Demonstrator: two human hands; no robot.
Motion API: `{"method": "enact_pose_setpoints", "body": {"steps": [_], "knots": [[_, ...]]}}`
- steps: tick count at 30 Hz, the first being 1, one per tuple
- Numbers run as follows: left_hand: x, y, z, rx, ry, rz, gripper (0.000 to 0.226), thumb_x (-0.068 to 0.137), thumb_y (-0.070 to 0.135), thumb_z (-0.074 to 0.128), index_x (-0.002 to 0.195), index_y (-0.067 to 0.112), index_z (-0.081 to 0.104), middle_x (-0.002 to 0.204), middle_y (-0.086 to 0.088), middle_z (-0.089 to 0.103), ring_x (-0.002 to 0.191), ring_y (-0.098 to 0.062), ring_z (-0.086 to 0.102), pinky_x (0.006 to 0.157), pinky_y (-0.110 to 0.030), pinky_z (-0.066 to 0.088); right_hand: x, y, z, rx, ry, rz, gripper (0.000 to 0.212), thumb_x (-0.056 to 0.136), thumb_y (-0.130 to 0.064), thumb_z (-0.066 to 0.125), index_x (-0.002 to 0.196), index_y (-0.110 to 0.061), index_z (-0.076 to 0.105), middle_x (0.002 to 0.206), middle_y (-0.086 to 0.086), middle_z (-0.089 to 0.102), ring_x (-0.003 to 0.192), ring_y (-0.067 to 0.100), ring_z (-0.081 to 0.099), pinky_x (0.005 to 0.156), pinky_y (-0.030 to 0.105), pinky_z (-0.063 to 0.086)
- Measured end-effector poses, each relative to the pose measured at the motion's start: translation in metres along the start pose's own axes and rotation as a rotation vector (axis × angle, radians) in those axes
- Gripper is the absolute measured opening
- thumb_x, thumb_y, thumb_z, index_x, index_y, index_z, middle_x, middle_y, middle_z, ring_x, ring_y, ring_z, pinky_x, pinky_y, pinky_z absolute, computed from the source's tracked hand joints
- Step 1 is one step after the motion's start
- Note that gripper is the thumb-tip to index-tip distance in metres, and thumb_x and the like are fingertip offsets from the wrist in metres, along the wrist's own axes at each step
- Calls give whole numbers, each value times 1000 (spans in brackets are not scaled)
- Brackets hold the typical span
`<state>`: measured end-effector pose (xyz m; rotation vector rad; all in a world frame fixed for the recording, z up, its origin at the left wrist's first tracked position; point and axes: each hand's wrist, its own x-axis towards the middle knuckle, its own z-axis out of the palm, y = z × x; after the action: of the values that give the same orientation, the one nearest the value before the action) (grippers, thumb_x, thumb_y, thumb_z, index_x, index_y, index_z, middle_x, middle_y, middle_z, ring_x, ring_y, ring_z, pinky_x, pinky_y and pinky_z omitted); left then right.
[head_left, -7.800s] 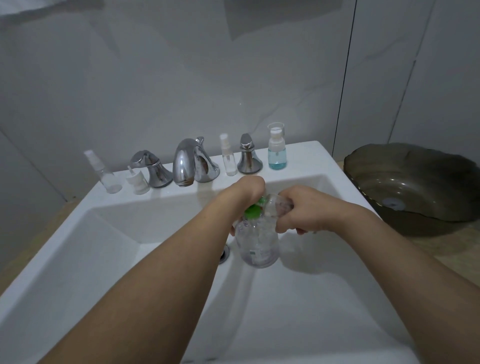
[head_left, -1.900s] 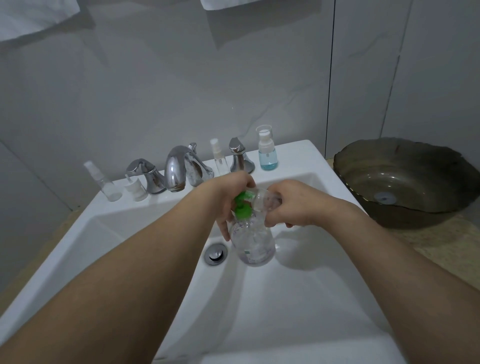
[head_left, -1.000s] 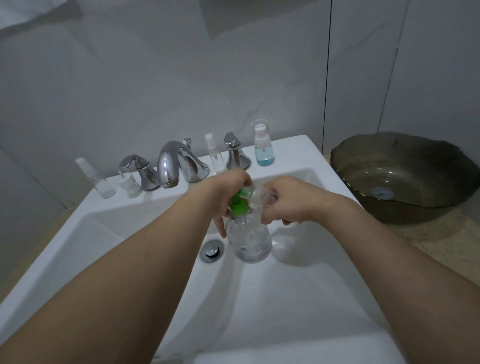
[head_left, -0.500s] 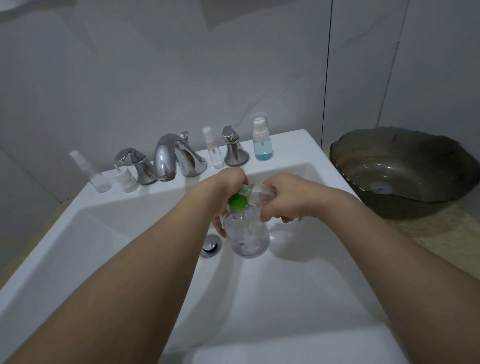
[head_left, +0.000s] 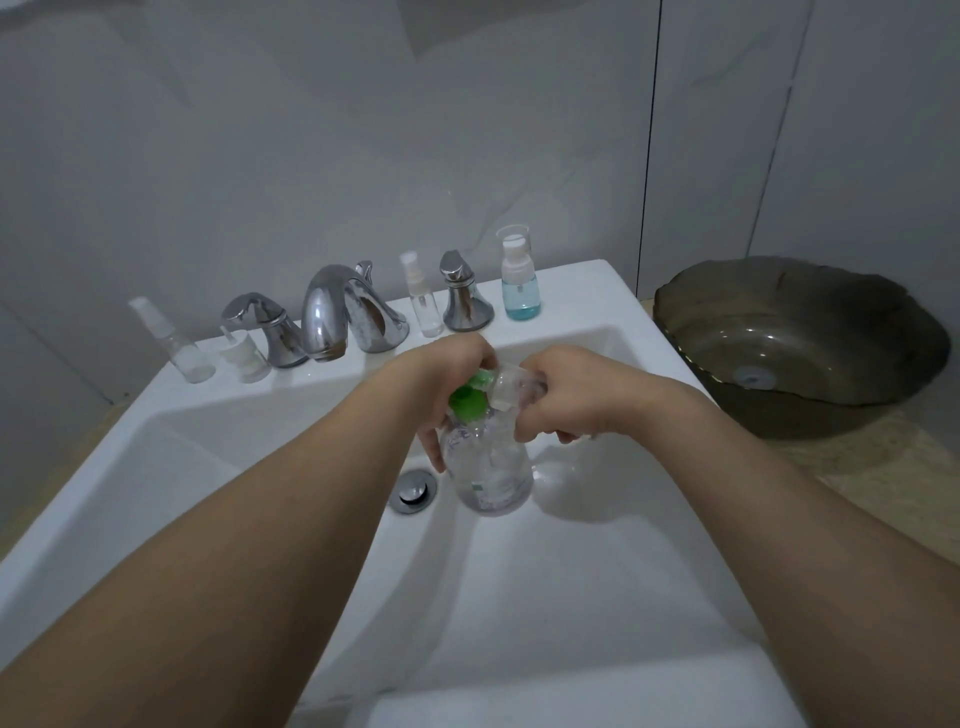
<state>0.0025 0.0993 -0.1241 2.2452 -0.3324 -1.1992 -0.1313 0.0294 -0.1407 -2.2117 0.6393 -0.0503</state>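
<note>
Holds clear, rounded plastic bottle (head_left: 491, 470) w/ green cap (head_left: 467, 402) over glossy white ceramic sink (head_left: 171, 457), L hand (head_left: 441, 374) curled round its neck, R hand (head_left: 566, 400) gripping small clear vial (head_left: 511, 379) tipped at its mouth; grey marbled wall tiles (head_left: 311, 130) behind; vial mostly hidden by fingers, contents unclear.

white sink (head_left: 597, 291) fills lower frame | chrome faucet (head_left: 324, 317) on back ledge between left handle (head_left: 265, 327) and right handle (head_left: 462, 301) | empty spray bottle (head_left: 176, 343) far left | blue-liquid pump bottle (head_left: 519, 280) right of handles | dark glass basin (head_left: 857, 332) at right edge
</note>
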Motion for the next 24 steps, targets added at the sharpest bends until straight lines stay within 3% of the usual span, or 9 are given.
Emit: {"method": "enact_pose_setpoints", "body": {"steps": [6,11,14,18,24], "knots": [[-9,5,-9,-5,-88,-31,47,95,40,43,127,10,61,124,-18,64,120,-48,54,95,-84,30,2,1,0,17,66,-37,18,64,-19,74,75,-18,59,69,3,58,53,17,57,53,32,47],[-7,3,-5,7,-43,-10,46,93,39,44,127,12,58,122,-18,63,113,-47,56,85,-85,35,0,0,0,11,53,-24,19,69,-16,75,79,-15,59,65,0,56,50,15,55,45,23,42],[-7,1,1,21,24,19,38,93,31,41,119,12,61,116,-19,64,108,-46,58,78,-82,41,0,0,0,17,10,7,17,71,-14,74,80,-12,60,63,3,56,46,15,52,41,18,40],[-4,-3,7,47,108,45,32,90,19,38,98,9,67,104,-20,67,101,-43,62,80,-76,46,1,0,2,6,-66,43,15,74,-12,73,77,-10,58,60,6,56,43,18,50,42,19,40],[-3,-4,8,32,115,37,32,90,20,37,94,7,66,103,-20,69,102,-42,62,84,-73,47,1,0,2,21,-74,41,14,76,-11,73,77,-12,58,61,6,54,42,17,48,42,19,39]]}}
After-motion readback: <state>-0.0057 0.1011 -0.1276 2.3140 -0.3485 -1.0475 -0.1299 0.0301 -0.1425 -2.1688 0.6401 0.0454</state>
